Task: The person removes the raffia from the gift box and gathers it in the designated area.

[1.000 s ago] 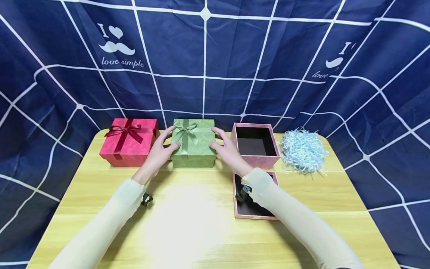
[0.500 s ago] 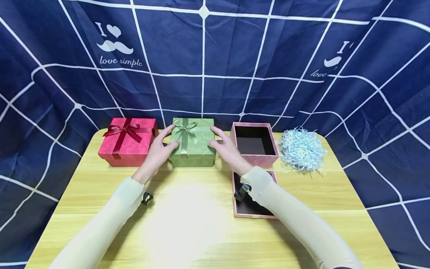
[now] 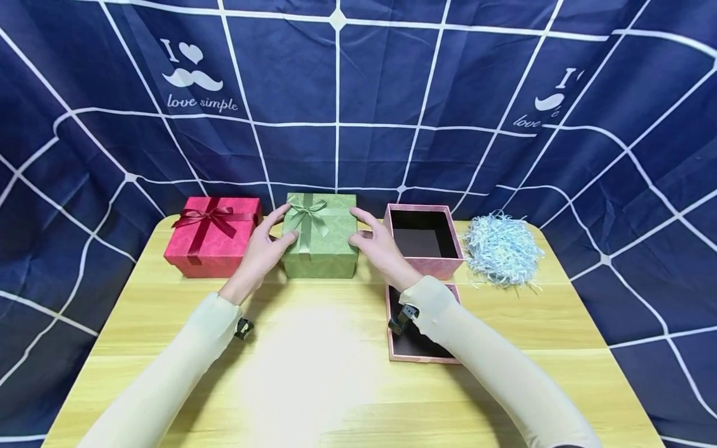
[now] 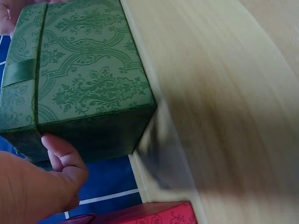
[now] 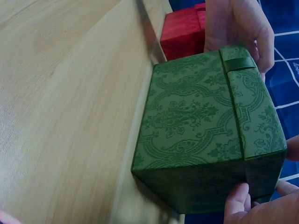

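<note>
A green gift box (image 3: 322, 267) with a patterned surface stands at the back middle; its lid (image 3: 338, 233) carries a green ribbon bow (image 3: 308, 215). My left hand (image 3: 259, 255) holds the lid's left side, thumb near the front and fingers farther back. On the opposite side my right hand (image 3: 385, 252) grips it the same way. Both wrist views show a thumb (image 4: 58, 147) at the lid's lower edge, where a thin dark seam runs between lid and box. The box's inside is hidden.
Left stands a red gift box (image 3: 215, 239) with a dark red bow. On the right are a pink box (image 3: 428, 267) without a lid, an upturned pink lid (image 3: 422, 345) under my right wrist, and blue shredded paper (image 3: 502, 249). A blue curtain (image 3: 375, 81) hangs behind the table.
The green lid's top has shifted slightly upward in the head view, with both hands still at its sides. The red box, pink box and shredded paper stay put.
</note>
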### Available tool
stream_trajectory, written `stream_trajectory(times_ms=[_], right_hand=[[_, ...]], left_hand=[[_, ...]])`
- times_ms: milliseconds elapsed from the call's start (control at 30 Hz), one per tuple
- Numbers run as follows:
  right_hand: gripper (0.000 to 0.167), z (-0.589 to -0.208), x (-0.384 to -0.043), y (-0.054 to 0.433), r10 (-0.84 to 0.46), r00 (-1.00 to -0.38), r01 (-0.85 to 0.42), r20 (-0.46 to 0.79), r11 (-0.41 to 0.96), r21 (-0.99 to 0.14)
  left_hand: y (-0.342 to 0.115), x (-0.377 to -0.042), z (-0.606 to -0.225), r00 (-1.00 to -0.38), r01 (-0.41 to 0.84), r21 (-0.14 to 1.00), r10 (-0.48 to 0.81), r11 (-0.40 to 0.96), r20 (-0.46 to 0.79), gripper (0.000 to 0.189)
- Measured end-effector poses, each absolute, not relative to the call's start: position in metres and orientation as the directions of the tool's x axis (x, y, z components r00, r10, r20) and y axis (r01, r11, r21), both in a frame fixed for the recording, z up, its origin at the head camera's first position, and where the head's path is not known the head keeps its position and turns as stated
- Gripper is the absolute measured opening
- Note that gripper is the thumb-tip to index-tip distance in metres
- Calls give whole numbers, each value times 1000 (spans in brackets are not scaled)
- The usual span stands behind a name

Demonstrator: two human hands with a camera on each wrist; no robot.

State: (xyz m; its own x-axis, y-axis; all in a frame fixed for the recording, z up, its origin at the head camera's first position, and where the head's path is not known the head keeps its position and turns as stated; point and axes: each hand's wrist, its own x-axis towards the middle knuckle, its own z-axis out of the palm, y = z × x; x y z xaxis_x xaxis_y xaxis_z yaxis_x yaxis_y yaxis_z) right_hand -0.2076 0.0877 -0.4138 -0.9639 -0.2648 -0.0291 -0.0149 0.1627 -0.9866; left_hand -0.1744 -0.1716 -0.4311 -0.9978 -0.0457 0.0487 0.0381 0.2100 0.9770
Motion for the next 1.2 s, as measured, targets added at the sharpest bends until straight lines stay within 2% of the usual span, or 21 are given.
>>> stream_trajectory(times_ms=[300, 633, 1033, 1200], right_hand=[[71, -407, -205, 90, -263, -965, -46, 0, 169, -985], [69, -398, -202, 91, -258, -966, -75, 28, 173, -982], [63, -375, -192, 94, -269, -947, -208, 173, 106, -972], [59, -371, -188, 99, -270, -940, -241, 210, 85, -967]], left_hand=[[-171, -170, -426, -995, 69, 978, -57, 195, 81, 69], [-172, -169, -422, -983, 137, 982, -100, 132, 151, 60], [-171, -159, -403, -959, 256, 966, -135, -39, 249, 58], [-170, -155, -396, -955, 281, 959, -115, -43, 274, 61]])
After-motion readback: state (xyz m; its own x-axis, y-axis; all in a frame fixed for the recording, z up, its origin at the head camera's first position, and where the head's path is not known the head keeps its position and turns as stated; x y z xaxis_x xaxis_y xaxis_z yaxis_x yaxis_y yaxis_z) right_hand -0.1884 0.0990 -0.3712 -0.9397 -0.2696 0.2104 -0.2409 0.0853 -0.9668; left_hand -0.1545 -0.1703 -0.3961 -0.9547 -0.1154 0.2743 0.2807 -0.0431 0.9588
